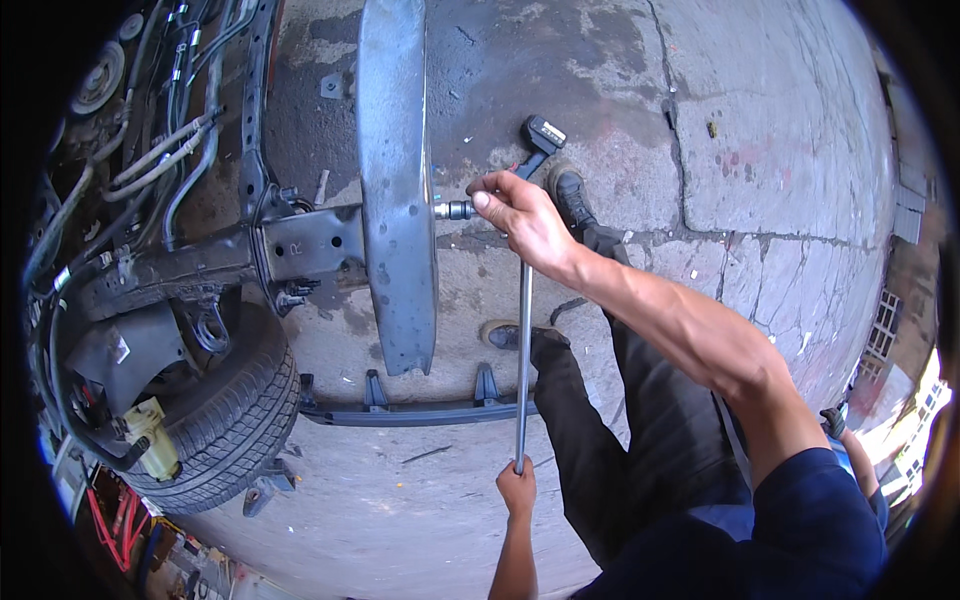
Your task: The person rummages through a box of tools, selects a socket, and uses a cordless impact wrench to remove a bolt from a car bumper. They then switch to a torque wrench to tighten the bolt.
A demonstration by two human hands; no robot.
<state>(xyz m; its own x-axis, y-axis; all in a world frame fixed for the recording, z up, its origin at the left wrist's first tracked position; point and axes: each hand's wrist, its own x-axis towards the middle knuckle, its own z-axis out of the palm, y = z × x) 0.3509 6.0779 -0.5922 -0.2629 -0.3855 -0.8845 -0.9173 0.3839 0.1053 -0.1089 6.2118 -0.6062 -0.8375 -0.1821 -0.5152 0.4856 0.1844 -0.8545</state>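
A long silver breaker bar runs from my right hand down to my left hand. My left hand is closed round its lower end. At the other end my right hand curls over the bar's head, which its fingers partly hide. From there a dark socket points left and meets the face of a dark metal bumper beam. Whatever fastener sits inside the socket is hidden. The beam stands across the end of a black vehicle frame rail.
A cordless power tool lies on the concrete by my shoe. A tyre and yellowish reservoir are at lower left. A long dark rail with brackets lies behind the beam. Another person's arm shows at right.
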